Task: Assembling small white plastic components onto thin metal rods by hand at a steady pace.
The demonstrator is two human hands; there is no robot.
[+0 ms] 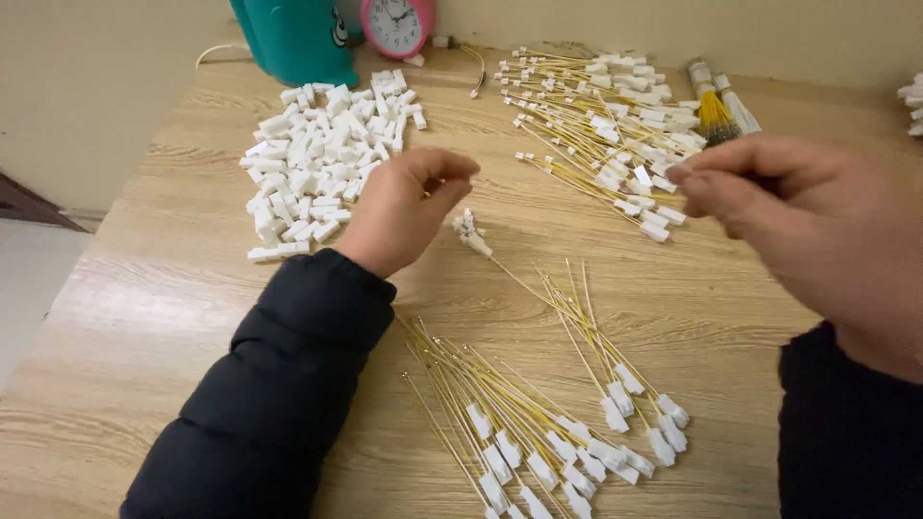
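Head view: the left hand (404,211) hovers over the wooden table (173,317) with thumb and forefinger pressed together near its far right edge; whether they pinch a wire end I cannot tell. Just right of it and slightly nearer lies a small white connector (468,231), its thin yellow wire running away toward the near right, so its long axis slants from far left to near right. The left hand is clearly the nearer one to it. The right hand (798,216) is raised well to the right, fingertips bunched together, seemingly pinching something thin and blurred. A pile of white plastic housings (322,154) sits far left, finished wired pieces (615,125) far right, and loose yellow wires (538,423) near the middle.
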